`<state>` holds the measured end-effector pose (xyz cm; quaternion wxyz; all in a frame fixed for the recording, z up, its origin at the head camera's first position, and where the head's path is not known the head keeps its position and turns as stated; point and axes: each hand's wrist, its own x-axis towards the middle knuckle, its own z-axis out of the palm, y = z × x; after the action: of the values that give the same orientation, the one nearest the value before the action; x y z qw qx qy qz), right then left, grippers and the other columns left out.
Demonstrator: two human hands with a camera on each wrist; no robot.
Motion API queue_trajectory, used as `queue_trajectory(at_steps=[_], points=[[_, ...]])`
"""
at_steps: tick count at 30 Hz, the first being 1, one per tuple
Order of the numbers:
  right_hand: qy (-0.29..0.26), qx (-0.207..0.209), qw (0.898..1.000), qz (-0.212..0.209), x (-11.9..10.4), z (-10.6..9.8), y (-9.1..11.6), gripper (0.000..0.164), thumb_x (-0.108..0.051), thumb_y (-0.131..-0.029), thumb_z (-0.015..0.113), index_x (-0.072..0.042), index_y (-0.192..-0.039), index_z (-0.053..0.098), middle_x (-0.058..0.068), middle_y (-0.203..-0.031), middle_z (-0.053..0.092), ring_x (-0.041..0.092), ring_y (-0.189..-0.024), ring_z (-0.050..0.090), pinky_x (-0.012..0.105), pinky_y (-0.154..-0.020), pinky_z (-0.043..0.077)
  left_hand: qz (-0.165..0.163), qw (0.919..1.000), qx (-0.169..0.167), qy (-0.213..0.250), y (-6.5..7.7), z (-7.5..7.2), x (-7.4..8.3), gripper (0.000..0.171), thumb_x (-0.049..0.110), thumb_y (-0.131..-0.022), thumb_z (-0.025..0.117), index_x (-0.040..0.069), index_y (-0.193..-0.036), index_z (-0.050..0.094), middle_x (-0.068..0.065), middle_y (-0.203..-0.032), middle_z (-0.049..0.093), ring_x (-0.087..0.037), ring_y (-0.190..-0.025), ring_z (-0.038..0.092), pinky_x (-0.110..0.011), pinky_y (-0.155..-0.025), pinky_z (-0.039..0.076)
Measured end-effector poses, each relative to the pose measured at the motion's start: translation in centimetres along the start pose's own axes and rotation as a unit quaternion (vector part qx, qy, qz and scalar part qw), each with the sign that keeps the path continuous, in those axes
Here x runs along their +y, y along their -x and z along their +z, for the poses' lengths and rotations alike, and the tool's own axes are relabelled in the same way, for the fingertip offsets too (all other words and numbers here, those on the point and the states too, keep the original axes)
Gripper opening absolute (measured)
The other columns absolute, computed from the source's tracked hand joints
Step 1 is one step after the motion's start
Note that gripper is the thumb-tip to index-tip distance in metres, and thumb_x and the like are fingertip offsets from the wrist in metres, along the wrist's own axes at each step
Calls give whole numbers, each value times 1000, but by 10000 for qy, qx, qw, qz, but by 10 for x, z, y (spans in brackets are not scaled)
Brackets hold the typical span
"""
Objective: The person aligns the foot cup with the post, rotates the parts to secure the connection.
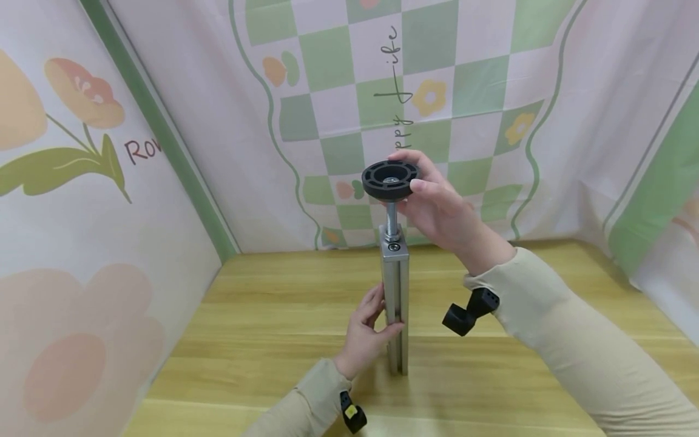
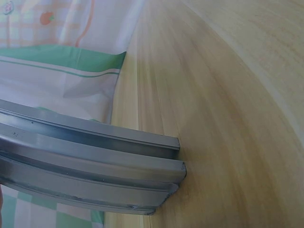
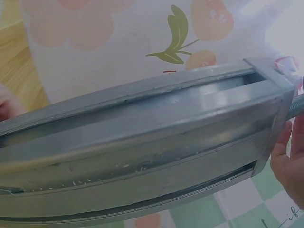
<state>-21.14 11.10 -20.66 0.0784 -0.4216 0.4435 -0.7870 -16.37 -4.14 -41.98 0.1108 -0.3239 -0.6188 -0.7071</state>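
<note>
A slotted aluminium profile [image 1: 397,303] stands upright on the wooden table. From its top plate [image 1: 394,249] rises a threaded bolt [image 1: 391,218] bearing a round black leveling foot [image 1: 377,188]. My right hand [image 1: 442,209] grips the foot's rim from the right, thumb at the near edge. Lower down, my left hand [image 1: 363,334] holds the profile between thumb and fingers. In the left wrist view the profile's lower end [image 2: 161,166] meets the table. The right wrist view shows the profile's grooved side [image 3: 142,137], with part of the right hand [image 3: 290,166] by the bolt.
The wooden table [image 1: 262,328] spreads around the profile. Behind it hangs a green-and-white checked curtain [image 1: 327,109], and a flower-printed cloth [image 1: 82,243] is on the left. A black wrist mount [image 1: 469,312] sticks out below the right sleeve.
</note>
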Motion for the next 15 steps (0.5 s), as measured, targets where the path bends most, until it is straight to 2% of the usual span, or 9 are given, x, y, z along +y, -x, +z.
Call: queue_trajectory(at_steps=[5, 9, 13, 15], points=[[206, 385, 9990, -7, -2, 3, 2, 31, -14, -87, 59, -18, -117, 50, 11, -119, 45, 19, -110, 51, 25, -95, 46, -55, 10000, 49, -2, 0, 1, 1, 77, -5, -82, 68, 40, -138, 41, 16, -139, 40, -2, -117, 46, -20, -101, 41], [578, 613, 9964, -86, -4, 6, 5, 30, -8, -86, 54, -17, -115, 51, 10, -117, 49, 19, -110, 53, 24, -95, 47, -4, 10000, 36, 5, 1, 1, 1, 76, -5, -82, 68, 37, -139, 41, 15, -140, 40, -3, -117, 46, -21, -101, 41], [1021, 917, 9904, -173, -5, 9, 6, 31, -4, -85, 54, -18, -113, 51, 6, -110, 56, 15, -104, 57, 23, -94, 46, 94, 10000, 26, 5, 0, 1, 1, 76, -5, -82, 68, 36, -139, 41, 14, -140, 41, -3, -118, 46, -21, -101, 41], [1243, 1105, 9859, -210, -5, 11, 7, 31, -4, -85, 58, -18, -112, 52, 5, -107, 58, 14, -100, 59, 22, -92, 47, 111, 9999, 23, 0, 0, 0, 0, 77, -5, -82, 68, 37, -139, 41, 15, -140, 41, -3, -118, 46, -21, -101, 41]])
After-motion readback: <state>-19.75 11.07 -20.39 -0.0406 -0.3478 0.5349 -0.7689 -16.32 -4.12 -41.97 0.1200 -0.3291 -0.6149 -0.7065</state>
